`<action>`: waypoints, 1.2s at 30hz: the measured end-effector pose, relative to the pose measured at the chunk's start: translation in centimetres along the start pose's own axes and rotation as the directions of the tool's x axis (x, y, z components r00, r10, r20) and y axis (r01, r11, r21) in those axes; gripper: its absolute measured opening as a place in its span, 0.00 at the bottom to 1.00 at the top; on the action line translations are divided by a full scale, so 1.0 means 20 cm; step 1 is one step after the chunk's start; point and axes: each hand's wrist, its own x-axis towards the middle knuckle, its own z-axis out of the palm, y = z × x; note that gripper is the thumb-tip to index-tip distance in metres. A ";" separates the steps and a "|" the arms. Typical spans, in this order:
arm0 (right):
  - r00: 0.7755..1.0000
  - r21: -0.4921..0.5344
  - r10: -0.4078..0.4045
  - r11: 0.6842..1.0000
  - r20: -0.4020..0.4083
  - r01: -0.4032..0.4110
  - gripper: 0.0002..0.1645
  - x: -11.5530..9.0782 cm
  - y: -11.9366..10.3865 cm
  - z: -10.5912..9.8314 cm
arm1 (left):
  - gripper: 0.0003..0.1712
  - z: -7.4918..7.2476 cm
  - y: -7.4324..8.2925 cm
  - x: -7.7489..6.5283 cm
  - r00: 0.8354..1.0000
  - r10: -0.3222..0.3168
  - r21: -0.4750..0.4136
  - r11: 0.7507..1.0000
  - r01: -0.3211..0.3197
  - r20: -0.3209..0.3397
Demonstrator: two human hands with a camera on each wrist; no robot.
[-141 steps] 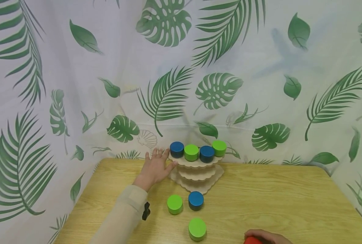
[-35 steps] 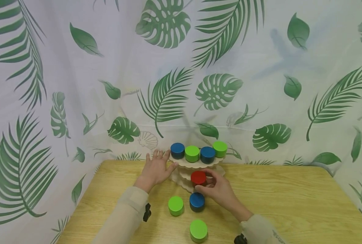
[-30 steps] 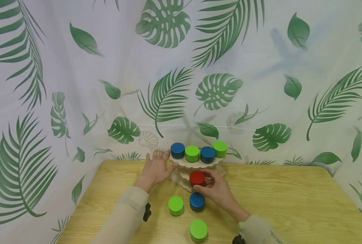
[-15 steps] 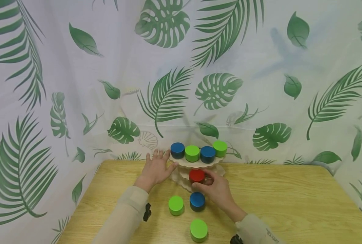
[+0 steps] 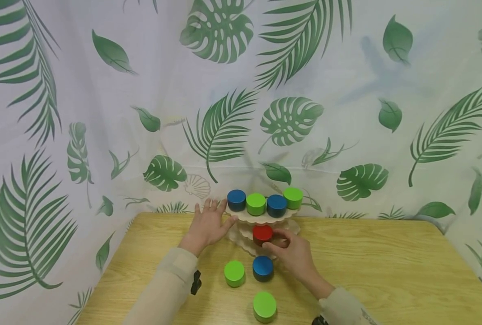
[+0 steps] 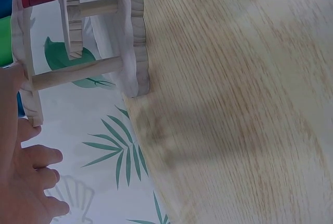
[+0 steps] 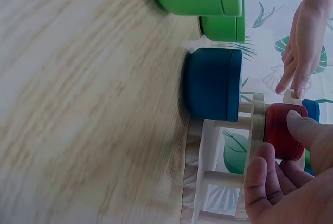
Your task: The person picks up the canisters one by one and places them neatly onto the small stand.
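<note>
My left hand lies with fingers spread against the left edge of the tiered wooden stand; its thumb touches the scalloped top tier. A small red tin stands upright on the middle tier. My right hand is at its right side, thumb and index finger touching it loosely; in the right wrist view the thumb lies against the red tin. On the top tier stand two blue tins and two green tins, alternating.
On the table, in front of the stand, are a blue tin, a green tin beside it and another green tin nearer. A leaf-printed cloth hangs close behind the stand.
My right hand has brought the red tin from the table's lower right onto the middle tier, then eased slightly rightward off it, fingers loosening. My left hand has stayed at the stand.
</note>
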 end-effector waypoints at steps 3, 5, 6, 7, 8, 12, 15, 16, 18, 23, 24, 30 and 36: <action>1.000 0.009 -0.016 1.000 -0.008 0.016 0.29 0.00 -0.01 0.01 | 0.47 0.00 0.00 0.00 1.000 -0.003 0.003 1.000 0.003 0.004; 1.000 0.015 -0.028 1.000 -0.012 0.028 0.29 0.00 -0.01 0.01 | 0.47 0.00 0.00 0.00 1.000 -0.004 0.004 1.000 0.004 0.005; 0.999 0.014 -0.034 0.999 -0.014 0.035 0.28 0.01 -0.02 0.02 | 0.47 0.00 0.00 0.00 1.000 -0.004 0.004 1.000 0.004 0.005; 0.999 0.015 -0.039 0.999 -0.014 0.039 0.28 0.01 -0.02 0.02 | 0.47 0.00 0.00 0.00 1.000 -0.005 0.004 1.000 0.005 0.005; 0.999 0.013 -0.045 0.999 -0.016 0.045 0.28 0.01 -0.02 0.03 | 0.47 0.00 0.00 0.00 1.000 -0.005 0.004 1.000 0.005 0.004; 0.998 -0.007 -0.054 0.999 -0.016 0.054 0.28 0.03 -0.02 0.05 | 0.47 0.01 0.00 0.00 1.000 -0.005 0.005 1.000 0.005 -0.002; 0.998 0.002 -0.057 0.998 -0.005 0.057 0.30 0.04 -0.03 0.07 | 0.46 0.01 -0.01 0.00 1.000 -0.003 0.001 1.000 0.003 -0.007; 0.998 0.009 -0.063 0.998 -0.004 0.063 0.30 0.04 -0.03 0.08 | 0.46 0.01 -0.01 0.00 1.000 -0.003 0.001 1.000 0.003 -0.007; 0.997 0.019 -0.071 0.997 -0.003 0.071 0.30 0.04 -0.03 0.09 | 0.46 0.01 -0.01 0.00 1.000 -0.002 -0.003 1.000 0.002 -0.006; 0.995 0.011 -0.090 0.996 -0.033 0.090 0.31 0.04 -0.03 0.12 | 0.47 0.00 -0.01 0.00 1.000 -0.002 -0.004 1.000 0.002 -0.004; 0.995 0.009 -0.089 0.996 -0.043 0.089 0.31 0.04 -0.03 0.13 | 0.47 0.00 -0.01 0.00 1.000 -0.002 -0.003 1.000 0.002 -0.005; 0.984 -0.030 -0.152 0.988 -0.097 0.149 0.28 0.05 -0.01 0.16 | 0.47 0.00 0.00 -0.01 1.000 0.002 -0.003 1.000 -0.002 -0.009; 0.976 -0.097 -0.182 0.981 -0.123 0.171 0.24 0.06 -0.02 0.17 | 0.47 0.00 -0.01 0.00 1.000 0.007 -0.013 1.000 -0.007 -0.010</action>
